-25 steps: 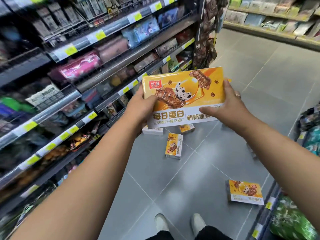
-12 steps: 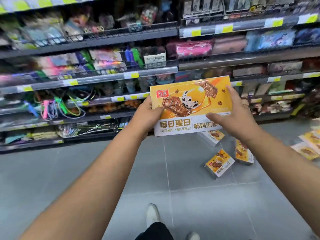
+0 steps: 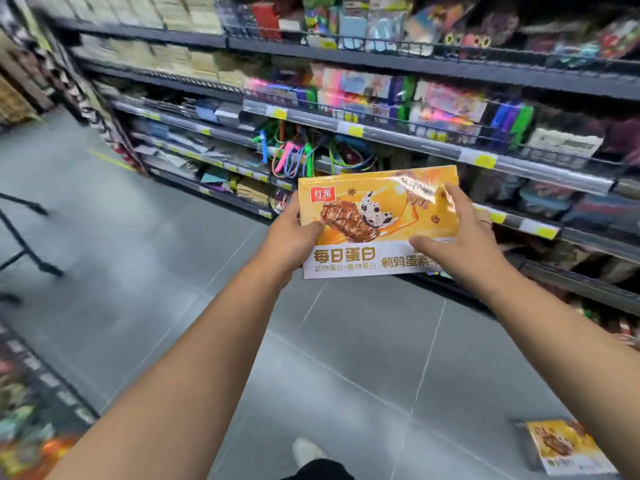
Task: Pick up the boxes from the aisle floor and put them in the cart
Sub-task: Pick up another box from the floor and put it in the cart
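Note:
A flat yellow-and-white snack box (image 3: 374, 216) is held up in front of me, at chest height over the grey aisle floor. My left hand (image 3: 292, 233) grips its left edge, thumb on the front face. My right hand (image 3: 457, 237) grips its right edge, thumb across the lower front and a ring on one finger. Another box of the same kind (image 3: 568, 448) lies on the floor at the lower right, beside my right forearm. No cart is in view.
Dark shelving (image 3: 381, 133) full of stationery and coloured cords runs along the far side of the aisle. A black metal stand (image 3: 24, 244) is at the left. More stocked shelves (image 3: 38, 403) fill the lower left corner. My shoe (image 3: 306, 450) shows at the bottom.
The view has swung left along the aisle, with the box still held in both hands. The boxes scattered on the floor have dropped out of view except one at the lower right.

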{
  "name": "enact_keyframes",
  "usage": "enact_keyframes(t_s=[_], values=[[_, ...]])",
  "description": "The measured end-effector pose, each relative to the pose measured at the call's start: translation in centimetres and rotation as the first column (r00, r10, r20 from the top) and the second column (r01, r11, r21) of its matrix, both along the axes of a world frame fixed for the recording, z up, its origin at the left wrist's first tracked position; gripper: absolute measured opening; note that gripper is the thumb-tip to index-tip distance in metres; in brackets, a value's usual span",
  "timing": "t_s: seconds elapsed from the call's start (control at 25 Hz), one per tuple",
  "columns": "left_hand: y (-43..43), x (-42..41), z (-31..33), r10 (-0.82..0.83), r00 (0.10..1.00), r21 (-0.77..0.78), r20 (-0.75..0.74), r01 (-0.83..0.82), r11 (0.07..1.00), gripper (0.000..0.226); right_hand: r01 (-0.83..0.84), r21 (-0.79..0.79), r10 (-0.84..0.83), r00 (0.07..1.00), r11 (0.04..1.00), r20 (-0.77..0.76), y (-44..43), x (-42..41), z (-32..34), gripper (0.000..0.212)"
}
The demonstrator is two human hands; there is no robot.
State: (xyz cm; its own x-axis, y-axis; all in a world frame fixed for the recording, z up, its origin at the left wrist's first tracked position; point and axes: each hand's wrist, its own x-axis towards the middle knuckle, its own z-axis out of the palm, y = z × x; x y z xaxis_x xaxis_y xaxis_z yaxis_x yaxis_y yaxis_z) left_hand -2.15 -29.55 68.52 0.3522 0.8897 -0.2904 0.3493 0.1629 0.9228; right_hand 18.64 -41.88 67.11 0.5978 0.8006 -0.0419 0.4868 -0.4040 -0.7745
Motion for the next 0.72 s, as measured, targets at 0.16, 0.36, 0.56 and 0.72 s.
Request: enact_keyframes(t_s=[0.16, 0.36, 0.56, 0.72], values=[[6.6, -9.2, -0.3, 0.118, 0.993, 0.023, -0.023, -0.117, 0.993, 0.043, -0.144, -0.007, 0.144, 0.99, 0.99, 0.008, 10.6, -7.1, -0.6, 0.097], [13.1, -18.7, -0.3, 0.277, 0.96, 0.023, -0.028, -0.276, 0.961, 0.046, -0.277, 0.005, 0.277, 0.961, 0.961, -0.008, 21.4, -15.7, -0.5, 0.099], [20.1, -27.0, -1.3, 0.511, 0.86, -0.007, 0.002, -0.511, 0.86, 0.033, -0.449, -0.027, 0.449, 0.893, 0.893, -0.009, 32.6, -23.7, -1.7, 0.091], [25.8, -33.2, -2.2, 0.641, 0.767, -0.044, 0.025, -0.64, 0.767, 0.026, -0.608, -0.003, 0.607, 0.794, 0.794, -0.039, 42.1, -29.8, -2.6, 0.088]])
